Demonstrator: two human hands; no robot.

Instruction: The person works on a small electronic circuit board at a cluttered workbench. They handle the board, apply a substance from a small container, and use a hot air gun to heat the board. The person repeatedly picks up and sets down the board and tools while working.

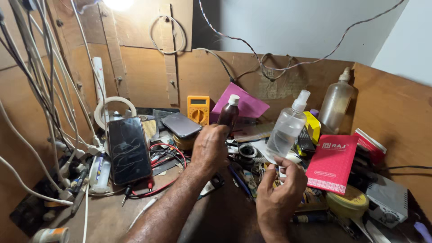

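My left hand (209, 148) is wrapped around the base of a small dark brown bottle (228, 115) with a white cap, held upright over the cluttered wooden bench. A clear spray bottle (284, 130) with a white nozzle is held by its bottom in my right hand (281, 189), tilted slightly to the right. Both bottles are lifted a little above the mess of tools.
A black phone (129, 150) with a cracked screen lies at the left beside red and black probe leads (158, 180). A yellow multimeter (198, 109), a pink sheet (247, 104), a large clear bottle (336, 104) and a red box (332, 163) crowd the back and right. White cables (45, 90) hang on the left.
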